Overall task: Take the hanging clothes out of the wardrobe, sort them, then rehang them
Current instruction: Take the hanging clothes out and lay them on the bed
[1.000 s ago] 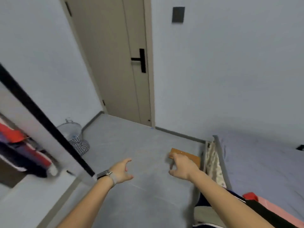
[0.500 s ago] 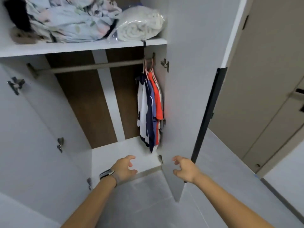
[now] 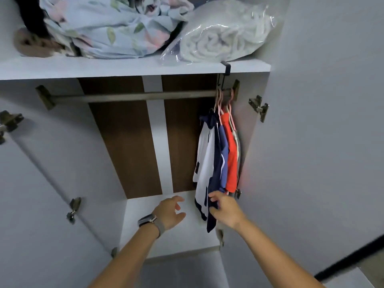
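Note:
The open wardrobe has a metal hanging rail under a white shelf. At the rail's right end several garments hang on pink hangers: a white and navy top, a blue one and an orange one, pressed against the right side wall. My right hand is at the bottom hem of the navy garment, fingers curled on the fabric. My left hand, with a wristwatch, hovers with loosely spread fingers over the white wardrobe floor, holding nothing.
On the shelf lie a floral quilt, a white rolled blanket in a plastic bag and a brown item. Both wardrobe doors stand open: left door, right door. The rail's left and middle are bare.
The view swung from the room's door and bed to the wardrobe, then came closer. My right hand reached up to the navy garment's hem; my left hand moved inward over the wardrobe floor.

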Demonstrator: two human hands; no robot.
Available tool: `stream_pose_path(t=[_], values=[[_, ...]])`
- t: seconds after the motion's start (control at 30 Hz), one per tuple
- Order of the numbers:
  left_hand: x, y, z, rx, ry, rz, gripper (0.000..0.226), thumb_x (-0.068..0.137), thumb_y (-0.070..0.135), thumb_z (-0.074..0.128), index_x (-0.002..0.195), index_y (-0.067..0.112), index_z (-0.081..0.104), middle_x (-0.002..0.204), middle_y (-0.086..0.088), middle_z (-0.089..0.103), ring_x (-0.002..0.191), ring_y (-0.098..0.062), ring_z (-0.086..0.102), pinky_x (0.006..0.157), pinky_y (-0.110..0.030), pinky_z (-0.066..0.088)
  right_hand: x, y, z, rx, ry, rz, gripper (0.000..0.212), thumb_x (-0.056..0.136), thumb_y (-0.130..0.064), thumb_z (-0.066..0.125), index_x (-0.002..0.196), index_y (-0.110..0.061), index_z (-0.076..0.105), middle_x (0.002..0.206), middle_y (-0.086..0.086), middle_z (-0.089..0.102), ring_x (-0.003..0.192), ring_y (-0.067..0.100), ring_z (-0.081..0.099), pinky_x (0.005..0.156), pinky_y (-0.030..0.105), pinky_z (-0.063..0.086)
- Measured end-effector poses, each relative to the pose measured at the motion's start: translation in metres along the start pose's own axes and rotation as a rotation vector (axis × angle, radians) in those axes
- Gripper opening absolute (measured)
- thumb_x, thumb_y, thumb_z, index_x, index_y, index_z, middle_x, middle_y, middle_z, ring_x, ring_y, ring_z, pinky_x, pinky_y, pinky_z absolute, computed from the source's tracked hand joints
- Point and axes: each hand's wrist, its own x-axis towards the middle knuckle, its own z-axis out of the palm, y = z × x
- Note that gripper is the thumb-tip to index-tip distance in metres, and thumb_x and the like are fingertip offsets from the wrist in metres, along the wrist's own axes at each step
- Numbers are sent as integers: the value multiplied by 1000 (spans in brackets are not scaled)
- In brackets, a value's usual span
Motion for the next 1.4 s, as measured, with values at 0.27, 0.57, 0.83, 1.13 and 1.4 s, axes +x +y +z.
stream_pose_path(t=[0.27, 0.57, 0.83, 1.13, 1.4], values=[[90, 1, -42, -105, 50, 19, 42, 88, 29, 61, 128, 24, 49, 105, 5, 54, 90, -12, 57, 83, -22, 48, 138, -40, -79, 102, 457, -72, 34, 86, -4, 57, 119, -10, 54, 123, 7, 54, 106, 17, 54, 93, 20, 41], [156, -49, -105, -161, 36, 55, 39, 89, 22, 59, 127, 18, 51, 99, 6, 56, 92, -8, 56, 91, -20, 45, 252, -64, -74, -122, 497, 295, 53, 87, -17, 59, 130, 4, 38, 128, 24, 46, 117, 41, 45, 97, 43, 39], [206, -65, -142, -120, -24, 174, 32, 92, 19, 54, 124, 14, 55, 122, 0, 60, 108, -10, 56, 88, -15, 41, 290, -85, -62, -327, 506, 350, 24, 92, -21, 48, 106, -2, 52, 105, 20, 64, 111, 37, 46, 86, 41, 39], [232, 8, -147, -521, -108, 219, 44, 89, 24, 60, 130, 19, 45, 107, 10, 57, 102, -9, 56, 92, -27, 48, 286, -128, -51, -234, 178, 155, 20, 87, -33, 57, 81, -14, 56, 113, 15, 56, 121, 33, 41, 98, 37, 34], [247, 25, -134, -463, 84, 110, 9, 86, 8, 53, 83, 15, 49, 72, 1, 53, 63, -10, 49, 58, -23, 39, 277, -119, -54, 180, 360, -37, 11, 84, -22, 68, 87, -15, 60, 101, 7, 50, 107, 15, 45, 97, 16, 31]])
